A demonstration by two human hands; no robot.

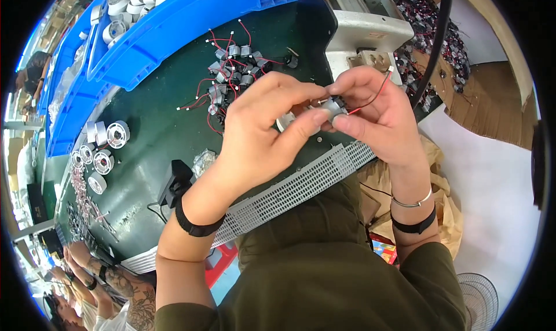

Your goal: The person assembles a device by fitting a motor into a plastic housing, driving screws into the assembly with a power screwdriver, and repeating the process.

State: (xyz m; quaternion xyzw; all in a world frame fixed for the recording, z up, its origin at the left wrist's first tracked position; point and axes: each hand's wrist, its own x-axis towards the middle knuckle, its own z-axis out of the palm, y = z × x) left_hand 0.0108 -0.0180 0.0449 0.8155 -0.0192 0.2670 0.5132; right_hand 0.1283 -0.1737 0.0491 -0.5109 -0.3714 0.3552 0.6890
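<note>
Both hands met above the counter's [174, 134] near edge, working one small motor [332, 108]. The left hand [260, 128] pinched the motor's silver body between thumb and fingers, its grip closed on it. The right hand [379, 114] was closed on the same motor's end, where a red wire [376, 95] looped out over its fingers. The step looked like fitting or checking the lead at the motor's terminal. Any next move would call for steady fingertip pressure. More wired motors [231, 70] lay heaped behind, near a blue bin [174, 24].
</note>
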